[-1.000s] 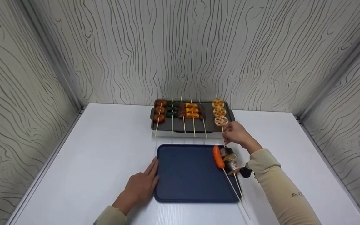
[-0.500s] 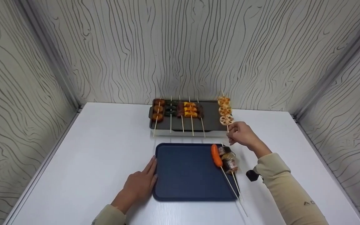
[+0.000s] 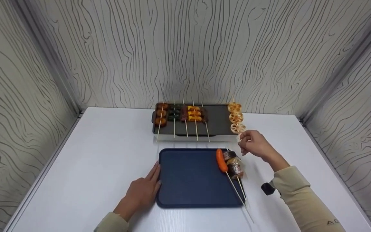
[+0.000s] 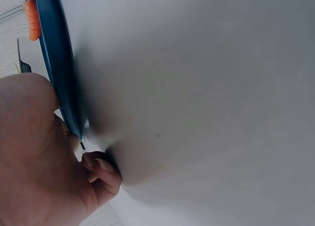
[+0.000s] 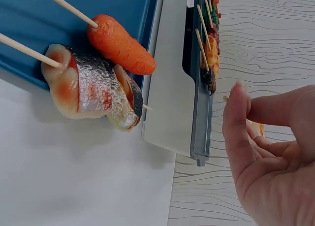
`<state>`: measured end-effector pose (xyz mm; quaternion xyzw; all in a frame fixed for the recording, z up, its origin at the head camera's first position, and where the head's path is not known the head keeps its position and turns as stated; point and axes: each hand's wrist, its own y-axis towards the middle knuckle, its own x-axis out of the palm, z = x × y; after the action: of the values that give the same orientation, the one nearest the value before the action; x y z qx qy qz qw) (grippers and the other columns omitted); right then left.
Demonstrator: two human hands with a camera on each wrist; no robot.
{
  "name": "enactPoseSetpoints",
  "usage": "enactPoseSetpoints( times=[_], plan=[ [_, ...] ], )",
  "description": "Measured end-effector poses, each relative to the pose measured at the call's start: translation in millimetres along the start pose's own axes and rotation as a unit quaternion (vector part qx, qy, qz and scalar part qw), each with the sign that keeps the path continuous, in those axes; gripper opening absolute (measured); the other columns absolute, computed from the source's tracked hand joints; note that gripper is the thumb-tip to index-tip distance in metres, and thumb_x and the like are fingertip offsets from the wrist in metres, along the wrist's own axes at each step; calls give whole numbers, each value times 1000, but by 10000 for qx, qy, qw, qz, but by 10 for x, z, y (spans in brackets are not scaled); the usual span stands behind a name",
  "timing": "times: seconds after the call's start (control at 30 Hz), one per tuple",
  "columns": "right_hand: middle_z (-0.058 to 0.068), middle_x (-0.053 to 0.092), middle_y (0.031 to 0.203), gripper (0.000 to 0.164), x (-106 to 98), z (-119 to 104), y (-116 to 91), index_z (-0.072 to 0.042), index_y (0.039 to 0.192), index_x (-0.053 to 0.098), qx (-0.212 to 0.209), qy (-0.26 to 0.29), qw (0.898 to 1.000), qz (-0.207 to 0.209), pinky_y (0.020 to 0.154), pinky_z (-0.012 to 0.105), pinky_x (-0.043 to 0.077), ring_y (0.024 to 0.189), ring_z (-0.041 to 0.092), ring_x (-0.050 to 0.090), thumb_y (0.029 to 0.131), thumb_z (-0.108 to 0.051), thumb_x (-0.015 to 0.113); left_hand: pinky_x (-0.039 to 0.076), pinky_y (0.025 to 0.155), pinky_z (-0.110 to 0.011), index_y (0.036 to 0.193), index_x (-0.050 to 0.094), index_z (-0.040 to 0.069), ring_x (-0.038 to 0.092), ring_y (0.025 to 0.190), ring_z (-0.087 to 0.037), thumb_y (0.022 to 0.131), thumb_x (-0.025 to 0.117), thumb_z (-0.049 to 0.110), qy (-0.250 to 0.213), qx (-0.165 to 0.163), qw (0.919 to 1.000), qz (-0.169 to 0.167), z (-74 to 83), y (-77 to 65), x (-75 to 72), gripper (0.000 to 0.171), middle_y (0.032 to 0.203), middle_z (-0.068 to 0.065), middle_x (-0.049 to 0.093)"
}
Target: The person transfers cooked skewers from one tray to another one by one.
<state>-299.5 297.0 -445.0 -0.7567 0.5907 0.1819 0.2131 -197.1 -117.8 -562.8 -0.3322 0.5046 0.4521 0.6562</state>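
Note:
My right hand pinches the stick end of a lotus root skewer between thumb and fingertips. Its slices overlap the right end of the grill in the head view. In the right wrist view that hand hides most of the skewer. My left hand rests along the left edge of the blue tray, fingers touching its rim. A sausage skewer and a fish skewer lie side by side on the tray's right part, sticks toward the front.
On the grill lie several other skewers: brown round slices, dark green pieces, reddish meat, yellow pieces and dark meat. Patterned panels enclose the white table at the back and both sides.
My right hand has moved right with the lotus root skewer, from over the grill surface to its right edge. The left hand stays at the tray's edge.

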Motion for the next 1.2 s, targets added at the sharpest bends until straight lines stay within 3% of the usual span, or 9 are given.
enactPoseSetpoints(
  times=[0.4,0.7,1.2],
  plan=[
    [11,63,84,19,22,14,-216,9,113,52,-118,-6,9999,74,62,33,59,66,18,64,98,1,59,49,62,-40,159,33,3,58,69,-26,111,40,33,118,-32,9999,49,-12,13,18,57,167,-8,31],
    [13,60,89,18,111,81,-374,9,114,53,-152,111,9998,87,61,36,59,67,21,65,99,0,58,47,59,-40,159,36,4,54,65,-23,110,44,33,47,-94,9999,57,29,-4,-56,57,166,-6,33],
    [12,56,88,21,244,91,-675,12,113,52,-223,231,9995,-73,60,38,59,65,23,66,97,1,60,48,57,-41,158,37,3,54,64,-25,109,46,32,13,-16,9999,163,20,-19,-16,57,165,-7,35]
  ],
)
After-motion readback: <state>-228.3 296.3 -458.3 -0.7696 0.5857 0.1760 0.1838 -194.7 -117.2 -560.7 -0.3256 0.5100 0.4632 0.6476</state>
